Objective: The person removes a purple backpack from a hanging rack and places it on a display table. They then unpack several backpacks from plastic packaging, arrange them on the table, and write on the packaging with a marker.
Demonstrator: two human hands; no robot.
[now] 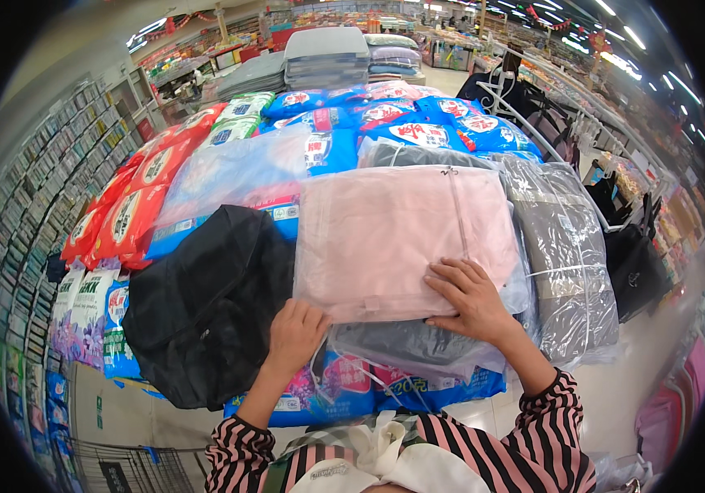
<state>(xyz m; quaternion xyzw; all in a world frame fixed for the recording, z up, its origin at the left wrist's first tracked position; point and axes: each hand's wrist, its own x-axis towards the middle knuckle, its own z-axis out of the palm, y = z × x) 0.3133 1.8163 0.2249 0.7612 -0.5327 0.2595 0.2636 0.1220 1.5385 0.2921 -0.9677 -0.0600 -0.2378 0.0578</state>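
A folded pink garment in a clear plastic bag lies flat before me on a stack of other bagged items. My left hand is at the bag's lower left corner, its fingers curled over the edge; whether they pinch the plastic is hard to tell. On the lower right part of the bag rests my right hand, palm down with the fingers apart. Under the pink bag, a dark item in clear plastic sticks out towards me. A black fabric bag lies just left of my left hand.
Blue laundry detergent bags and red bags make up the pile underneath. Grey packages tied with white string lie at the right. Black bags hang on a white rack beyond them. A wire cart stands at the lower left.
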